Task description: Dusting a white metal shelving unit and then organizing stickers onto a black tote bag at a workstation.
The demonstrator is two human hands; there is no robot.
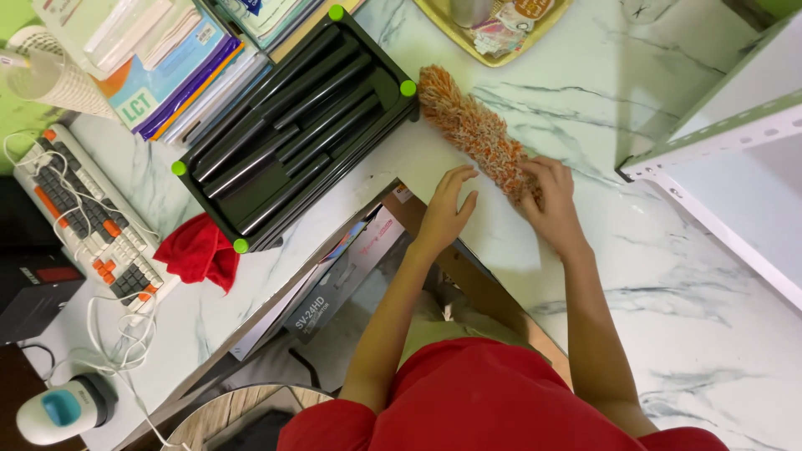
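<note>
My right hand (551,205) grips the fluffy orange duster (476,134) at its near end; its long axis runs toward eleven o'clock. My left hand (447,209) lies open, flat on the marble table (668,276), just beside at nine o'clock.

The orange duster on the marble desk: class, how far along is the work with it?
Done: nothing visibly finished. In hand: right hand grips the orange duster at its near end; left hand rests flat beside it. Left: the black tray sits untouched.

duster's handle (528,185) hidden under right hand (553,205), yellow tray (468,43) cut by top edge
</note>
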